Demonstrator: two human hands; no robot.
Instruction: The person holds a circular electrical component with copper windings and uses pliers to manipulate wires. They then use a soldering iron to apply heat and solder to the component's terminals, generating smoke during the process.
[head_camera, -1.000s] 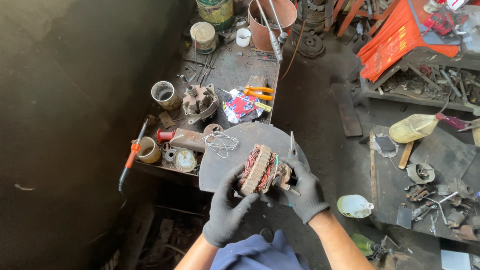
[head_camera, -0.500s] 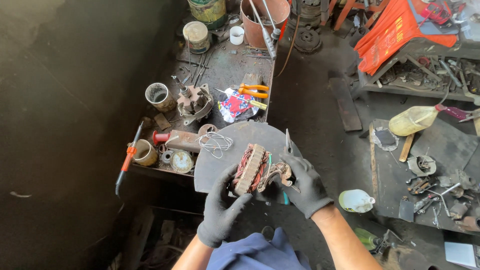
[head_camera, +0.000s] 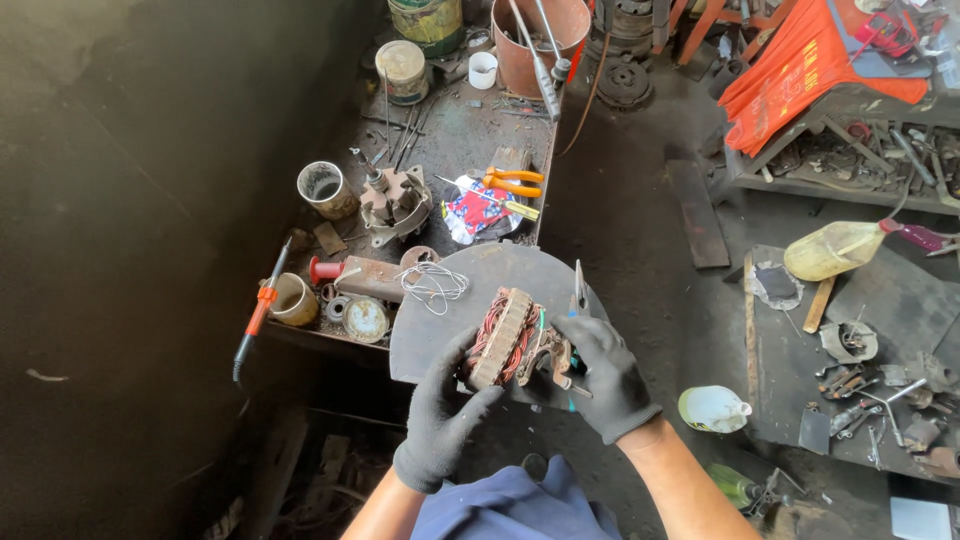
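Note:
Both my hands wear dark gloves and hold a rusty stator ring (head_camera: 507, 343) wound with reddish copper wire, tilted on edge above a round dark metal plate (head_camera: 480, 290). My left hand (head_camera: 440, 425) supports the ring from below and behind. My right hand (head_camera: 603, 375) grips its right side and also holds pointed pliers (head_camera: 579, 292) with the tips sticking upward. A loose coil of thin wire (head_camera: 433, 284) lies on the plate just beyond the ring.
The greasy bench carries a motor housing (head_camera: 395, 200), tins (head_camera: 322, 187), orange-handled pliers (head_camera: 515, 180), a coloured rag (head_camera: 476, 210), a soldering iron (head_camera: 256, 312) at its left edge. A dark wall stands left. A yellowish jug (head_camera: 830, 250), plastic bottle (head_camera: 713, 408) and scattered tools lie right.
The stator ring has turned slightly in my hands and both hands have shifted a little; the view has tilted. Nothing was picked up or let go.

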